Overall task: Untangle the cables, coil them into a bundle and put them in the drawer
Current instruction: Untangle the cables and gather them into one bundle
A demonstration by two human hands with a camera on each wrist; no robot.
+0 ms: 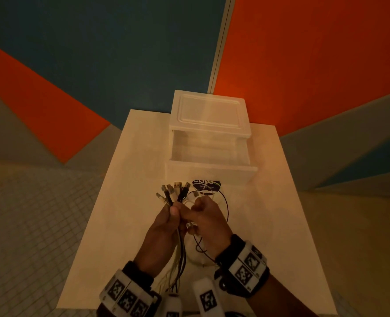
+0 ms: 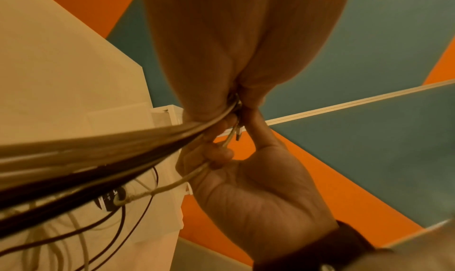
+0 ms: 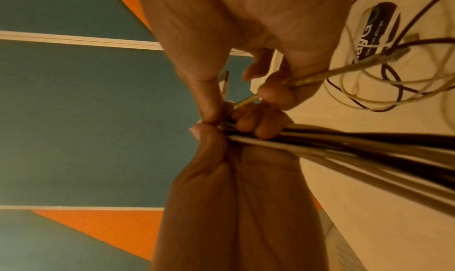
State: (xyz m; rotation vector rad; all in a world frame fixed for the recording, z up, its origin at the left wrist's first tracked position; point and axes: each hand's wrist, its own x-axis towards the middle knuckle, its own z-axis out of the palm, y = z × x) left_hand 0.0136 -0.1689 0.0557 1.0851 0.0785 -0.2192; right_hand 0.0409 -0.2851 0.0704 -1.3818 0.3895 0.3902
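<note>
Over the white table (image 1: 120,225) my left hand (image 1: 175,209) grips a bundle of black and white cables (image 1: 180,252) just below their plugs (image 1: 174,191), which fan out above the fist. Their long ends hang down toward me. My right hand (image 1: 196,213) touches the left and pinches one white cable (image 3: 320,74) that leads off to loose loops on the table. In the left wrist view the bundle (image 2: 98,148) runs into my left fist (image 2: 234,104), with the right hand (image 2: 221,154) below it. The white drawer (image 1: 210,156) stands pulled open behind the hands.
A thin black cable loop (image 1: 227,207) hangs and lies to the right of my hands. A black label (image 1: 206,184) lies in front of the drawer front (image 1: 212,175). The table is small, with tiled floor on both sides and a wall behind.
</note>
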